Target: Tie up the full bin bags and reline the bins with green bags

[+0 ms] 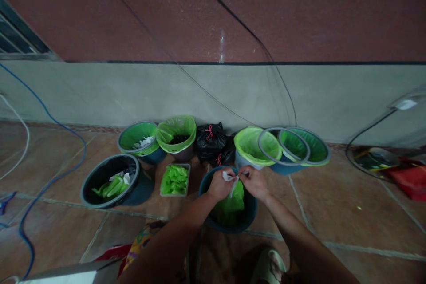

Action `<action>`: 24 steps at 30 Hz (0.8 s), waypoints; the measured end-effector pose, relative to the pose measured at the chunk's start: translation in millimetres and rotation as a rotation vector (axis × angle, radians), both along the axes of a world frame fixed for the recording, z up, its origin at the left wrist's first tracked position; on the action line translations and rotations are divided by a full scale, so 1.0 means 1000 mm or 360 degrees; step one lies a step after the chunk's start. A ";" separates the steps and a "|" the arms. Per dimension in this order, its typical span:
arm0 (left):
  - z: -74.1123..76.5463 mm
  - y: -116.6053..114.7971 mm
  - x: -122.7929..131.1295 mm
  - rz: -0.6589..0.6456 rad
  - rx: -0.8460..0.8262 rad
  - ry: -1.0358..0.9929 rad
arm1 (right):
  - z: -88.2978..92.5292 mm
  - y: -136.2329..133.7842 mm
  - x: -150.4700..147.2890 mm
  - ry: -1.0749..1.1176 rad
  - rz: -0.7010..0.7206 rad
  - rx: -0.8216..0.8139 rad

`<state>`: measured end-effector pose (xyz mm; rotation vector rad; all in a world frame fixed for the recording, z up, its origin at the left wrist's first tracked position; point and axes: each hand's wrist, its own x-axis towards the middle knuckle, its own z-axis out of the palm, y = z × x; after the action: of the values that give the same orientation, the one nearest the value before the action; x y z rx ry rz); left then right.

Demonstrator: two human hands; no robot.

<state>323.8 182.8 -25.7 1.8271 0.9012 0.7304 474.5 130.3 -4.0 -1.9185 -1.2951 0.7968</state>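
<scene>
A dark blue bin (250, 217) stands on the floor between my arms. Over its opening hangs a crumpled light-green plastic bag (233, 206). My left hand (220, 185) is closed in a pinch on a white paper-like strip (228, 176) at the bag's top. Close beside it, my right hand (254, 182) pinches the top end of the bag, though its fingertips partly hide what they grip. Left of the bin, a clear tray (175, 195) holds several folded green plastic bags (175, 178).
A tipped dark bin (143, 188) holds green bags and white scraps. Along the wall stand green-lined bins (179, 122) (254, 142), tied black bags (210, 142) and loose grey rings (262, 153). A blue cable (49, 182) crosses the left floor; a red object (408, 177) lies right.
</scene>
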 end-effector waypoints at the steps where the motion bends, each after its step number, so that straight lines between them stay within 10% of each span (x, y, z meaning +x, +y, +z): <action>1: 0.001 0.000 0.000 0.0012 -0.0052 -0.0012 | 0.001 0.000 0.000 -0.0061 -0.0001 0.0067; 9: 0.002 0.003 0.000 0.0019 -0.0266 0.0014 | -0.002 0.002 -0.008 0.0674 -0.0088 0.0070; 24: 0.021 0.004 -0.009 0.0186 -0.0382 0.0294 | 0.015 -0.003 0.033 0.0587 0.0259 -0.0433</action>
<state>315.0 186.8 -5.0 1.6573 1.1718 0.5051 507.6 127.1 11.1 -1.7683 -1.1674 1.3986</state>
